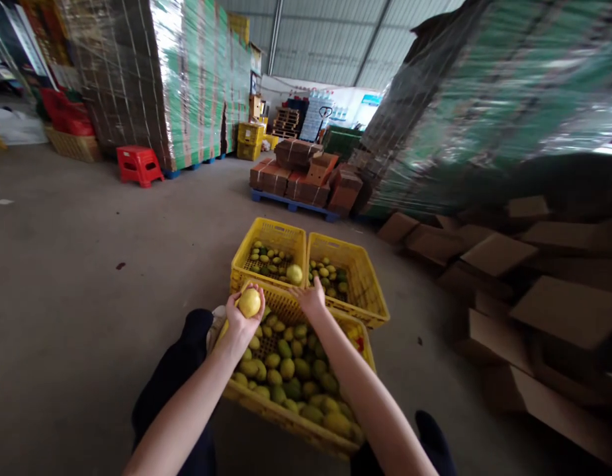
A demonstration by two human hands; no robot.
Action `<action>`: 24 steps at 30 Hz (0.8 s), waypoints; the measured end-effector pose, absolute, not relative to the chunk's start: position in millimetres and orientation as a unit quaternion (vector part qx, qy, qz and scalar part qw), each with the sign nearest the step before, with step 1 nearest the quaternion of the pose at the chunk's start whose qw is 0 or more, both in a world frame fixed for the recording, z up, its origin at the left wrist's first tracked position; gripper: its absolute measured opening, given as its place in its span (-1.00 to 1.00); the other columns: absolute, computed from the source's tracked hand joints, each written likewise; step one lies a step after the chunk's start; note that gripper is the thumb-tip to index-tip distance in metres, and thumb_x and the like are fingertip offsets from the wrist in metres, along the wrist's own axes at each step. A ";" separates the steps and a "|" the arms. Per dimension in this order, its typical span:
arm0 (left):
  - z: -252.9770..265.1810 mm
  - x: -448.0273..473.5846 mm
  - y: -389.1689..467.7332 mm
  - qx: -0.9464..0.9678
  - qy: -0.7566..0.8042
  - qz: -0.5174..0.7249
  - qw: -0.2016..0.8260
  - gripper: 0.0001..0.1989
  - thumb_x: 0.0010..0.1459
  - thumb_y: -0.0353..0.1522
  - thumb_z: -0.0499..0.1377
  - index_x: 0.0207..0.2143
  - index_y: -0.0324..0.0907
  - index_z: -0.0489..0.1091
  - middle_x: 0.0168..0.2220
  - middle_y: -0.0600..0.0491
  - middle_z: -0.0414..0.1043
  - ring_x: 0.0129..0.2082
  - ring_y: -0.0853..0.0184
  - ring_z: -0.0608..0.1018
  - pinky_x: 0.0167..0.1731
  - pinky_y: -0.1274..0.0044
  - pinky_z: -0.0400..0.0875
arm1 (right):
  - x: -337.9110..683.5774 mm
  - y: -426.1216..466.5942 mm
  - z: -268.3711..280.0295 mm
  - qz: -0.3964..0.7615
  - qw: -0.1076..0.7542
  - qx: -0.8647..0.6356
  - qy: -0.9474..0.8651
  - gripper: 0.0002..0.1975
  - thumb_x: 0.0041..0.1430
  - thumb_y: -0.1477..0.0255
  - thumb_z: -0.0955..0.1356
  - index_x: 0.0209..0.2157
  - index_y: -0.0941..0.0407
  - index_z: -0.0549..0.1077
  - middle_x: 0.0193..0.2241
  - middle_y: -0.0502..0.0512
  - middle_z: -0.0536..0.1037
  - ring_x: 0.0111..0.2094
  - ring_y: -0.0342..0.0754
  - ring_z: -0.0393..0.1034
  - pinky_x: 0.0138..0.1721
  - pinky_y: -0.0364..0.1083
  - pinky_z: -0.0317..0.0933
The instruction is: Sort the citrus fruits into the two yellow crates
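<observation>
My left hand (239, 320) is wrapped round a yellow lemon (249, 303) above the left edge of the near yellow crate (270, 408). Many green and yellow lemons (296, 367) fill much of that crate. My right hand (309, 300) has its fingers stretched out and holds nothing, over the near crate's far rim. Just beyond its fingertips a larger-looking pale yellow lemon (294, 274) shows at the far left crate (243, 254); whether it is in the air or resting I cannot tell. Smaller-looking lemons (268, 254) lie on that crate's floor.
A far right yellow crate (362, 274) has lemons at its left side. Cardboard boxes (499, 254) are heaped at right. Beyond stand a blue pallet (290, 203) with bundled cardboard, a red stool (138, 165) and tall wrapped stacks (196, 86).
</observation>
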State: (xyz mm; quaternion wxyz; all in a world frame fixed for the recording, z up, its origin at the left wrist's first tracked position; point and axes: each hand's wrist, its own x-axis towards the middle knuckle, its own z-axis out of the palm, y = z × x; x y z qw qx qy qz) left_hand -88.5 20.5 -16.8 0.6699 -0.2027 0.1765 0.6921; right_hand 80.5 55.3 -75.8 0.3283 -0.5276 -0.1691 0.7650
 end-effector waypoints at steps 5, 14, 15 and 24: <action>-15.9 -90.9 21.8 -0.206 0.180 0.694 0.666 -0.65 0.04 -0.47 0.03 -0.12 -0.22 0.43 -0.51 0.01 0.49 -0.45 0.27 0.60 -0.44 0.51 0.54 | 87.7 65.3 -69.2 0.746 0.312 -0.559 -0.185 -0.81 0.16 0.38 0.25 -0.26 0.15 0.43 -0.38 0.14 0.56 -0.42 -0.01 0.51 -0.28 0.05 0.42; -20.0 -85.7 18.8 -0.195 0.197 0.685 0.674 -0.64 0.00 -0.49 0.03 -0.13 -0.21 0.43 -0.51 0.00 0.49 -0.46 0.26 0.61 -0.44 0.51 0.55 | 139.4 19.2 -75.2 0.712 0.322 -0.592 -0.197 -0.84 0.15 0.52 0.24 -0.36 0.22 0.46 -0.45 0.18 0.59 -0.51 -0.05 0.50 -0.36 -0.07 0.33; -21.8 -85.0 19.0 -0.193 0.199 0.687 0.672 -0.64 0.00 -0.49 0.03 -0.13 -0.22 0.43 -0.51 0.00 0.48 -0.45 0.26 0.61 -0.44 0.51 0.56 | 143.6 20.3 -72.2 0.710 0.339 -0.583 -0.200 -0.85 0.15 0.52 0.25 -0.36 0.21 0.46 -0.45 0.16 0.59 -0.50 -0.06 0.50 -0.34 -0.08 0.33; -71.2 -58.8 15.4 -0.048 0.328 0.638 0.695 -0.77 0.07 -0.46 0.04 -0.24 -0.29 0.43 -0.40 -0.08 0.51 -0.36 0.22 0.62 -0.36 0.43 0.57 | 150.4 16.1 -74.0 0.722 0.422 -0.522 -0.164 -0.86 0.07 0.56 0.26 -0.50 0.15 0.42 -0.61 0.04 0.53 -0.62 -0.13 0.40 -0.41 -0.12 0.28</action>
